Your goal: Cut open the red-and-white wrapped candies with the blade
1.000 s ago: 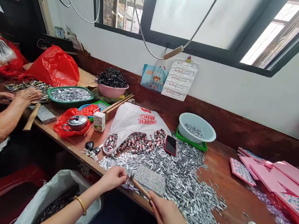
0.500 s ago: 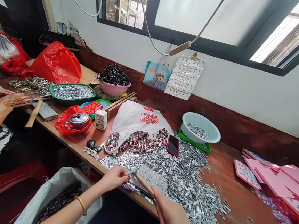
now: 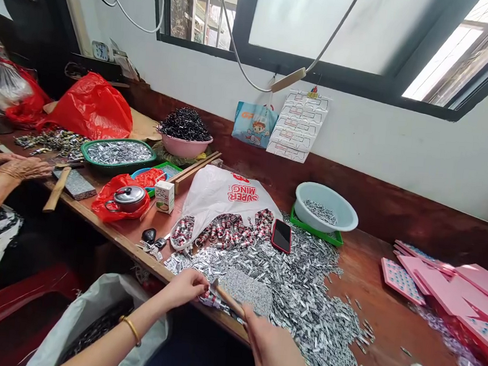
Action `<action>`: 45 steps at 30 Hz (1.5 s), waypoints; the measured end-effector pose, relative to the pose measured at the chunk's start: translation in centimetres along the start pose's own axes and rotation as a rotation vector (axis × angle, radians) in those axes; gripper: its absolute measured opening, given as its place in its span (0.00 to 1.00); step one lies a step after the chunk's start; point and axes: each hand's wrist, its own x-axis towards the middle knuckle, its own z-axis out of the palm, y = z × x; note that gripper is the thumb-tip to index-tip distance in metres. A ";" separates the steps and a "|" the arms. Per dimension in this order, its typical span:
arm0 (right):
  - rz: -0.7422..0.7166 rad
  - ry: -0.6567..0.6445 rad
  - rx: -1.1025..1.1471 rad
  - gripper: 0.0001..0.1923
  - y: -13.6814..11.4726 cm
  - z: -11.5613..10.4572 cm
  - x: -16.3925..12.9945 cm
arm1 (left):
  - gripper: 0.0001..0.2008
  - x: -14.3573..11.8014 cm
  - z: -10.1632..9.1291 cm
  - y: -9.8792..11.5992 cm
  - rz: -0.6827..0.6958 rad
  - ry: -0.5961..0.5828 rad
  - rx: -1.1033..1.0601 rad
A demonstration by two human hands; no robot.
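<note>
Surface: a long brown wooden bench (image 3: 377,325) runs along a white wall under dark-framed windows; a wooden board closes its back edge.
Below the bench edge: one white plastic bag (image 3: 99,318) stands open at the near left, with dark small parts inside.
Left hand (image 3: 186,287): it comes in from the lower left, with one gold bangle (image 3: 131,328) on the wrist; the fingertips are pinched on a small red-and-silver piece (image 3: 210,300) at the near edge of the bench, just left of the block.
Right hand (image 3: 276,354): it is closed around one wooden-handled tool (image 3: 229,302); the handle points up and left, and its tip is at the small piece, touching or just above, which cannot be told.
Block: one grey speckled flat block (image 3: 247,291) lies just behind the tool tip, among the metal pieces.
Silver pieces (image 3: 310,308): too many to count, spread over the middle of the bench.
Phone: one dark phone (image 3: 281,236) with red edge lies on the pile.
White bag (image 3: 221,195): one, with red print, and red-and-silver pieces spill out of its mouth.
Keys: one bunch of keys (image 3: 151,241) near the bench edge.
Pink sheets (image 3: 452,286): a stack at the right; the number is unclear.
Bowls: one pale basin (image 3: 326,210) on a green tray, one pink bowl (image 3: 183,143) heaped with dark parts.
Other person: one other person's hand (image 3: 23,168) rests on the bench at far left, beside a second block and tool.
</note>
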 end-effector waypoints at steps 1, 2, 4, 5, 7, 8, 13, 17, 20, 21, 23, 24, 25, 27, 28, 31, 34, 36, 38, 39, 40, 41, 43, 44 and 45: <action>-0.004 -0.008 -0.007 0.18 -0.1 0.1 0.1 | 0.10 0.0 0.0 0.1 0.000 -0.002 -0.001; -0.006 -0.012 -0.009 0.18 -0.1 0.3 0.2 | 0.10 0.0 0.0 0.2 0.000 -0.003 -0.003; 0.008 0.004 0.005 0.18 -0.2 0.5 0.3 | 0.10 -0.1 0.1 0.4 -0.003 0.002 -0.009; 0.016 0.017 0.018 0.18 -0.2 0.5 0.4 | 0.10 -0.1 0.1 0.4 -0.004 0.004 -0.012; 0.023 0.022 0.042 0.18 -0.2 0.6 0.5 | 0.09 -0.2 0.0 0.5 -0.001 0.002 -0.016; 0.022 0.012 0.049 0.18 0.0 0.6 0.5 | 0.09 -0.3 0.0 0.6 0.003 -0.001 -0.016; 0.104 0.069 -0.024 0.20 2.4 1.5 0.0 | 0.12 -0.8 -0.1 1.3 0.060 0.022 -0.053; 0.256 0.180 -0.220 0.23 4.2 4.0 -0.9 | 0.11 -0.3 0.4 2.0 0.219 0.107 0.034; 0.293 0.215 -0.197 0.22 4.9 5.1 -1.2 | 0.14 0.5 0.6 2.1 0.239 0.098 0.086; 0.296 0.230 -0.162 0.21 5.4 5.0 -1.2 | 0.15 0.7 0.5 2.0 0.218 0.073 0.077; 0.333 0.265 -0.107 0.18 6.8 4.2 -0.8 | 0.17 0.8 0.2 2.0 0.171 0.017 0.045; 0.372 0.274 -0.096 0.16 7.7 3.6 -0.4 | 0.17 0.8 0.1 2.0 0.158 -0.006 0.032; 0.422 0.270 -0.097 0.15 8.8 3.1 0.0 | 0.16 0.7 0.0 2.0 0.156 -0.020 0.029; 0.507 0.191 -0.095 0.11 10.7 2.1 1.0 | 0.16 0.3 0.1 2.0 0.190 -0.009 0.054; 0.531 0.140 -0.090 0.10 11.5 1.9 1.5 | 0.15 0.2 0.4 2.1 0.219 0.013 0.074; 0.530 0.044 -0.073 0.08 12.6 1.6 2.8 | 0.12 -0.2 1.1 2.2 0.311 0.112 0.078; 0.511 0.036 -0.073 0.10 12.8 1.8 3.0 | 0.15 -0.9 0.5 2.3 0.249 0.187 -0.062; 0.504 0.033 -0.058 0.11 13.0 1.8 2.3 | 0.20 -2.0 -1.5 1.9 0.080 0.189 -0.156; 0.507 0.060 -0.006 0.12 13.5 1.8 1.3 | 0.23 -3.9 -4.4 0.8 -0.021 0.211 -0.179; 0.514 0.089 0.030 0.12 13.9 1.8 0.6 | 0.22 -5.1 -6.0 -0.2 -0.083 0.238 -0.174; 0.525 0.127 0.067 0.13 14.2 1.7 0.0 | 0.21 -6.4 -7.6 -1.3 -0.136 0.246 -0.143; 0.544 0.164 0.099 0.14 14.5 1.5 -0.6 | 0.21 -7.6 -9.0 -2.5 -0.186 0.215 -0.081; 0.591 0.217 0.139 0.16 14.9 1.1 -1.3 | 0.19 -9.7 -10.9 -4.7 -0.296 0.170 0.119; 0.607 0.236 0.156 0.18 14.8 0.9 -1.4 | 0.18 -10.2 -11.3 -5.4 -0.300 0.186 0.251; 0.614 0.249 0.178 0.19 14.6 0.7 -1.3 | 0.18 -10.3 -11.3 -5.7 -0.251 0.225 0.380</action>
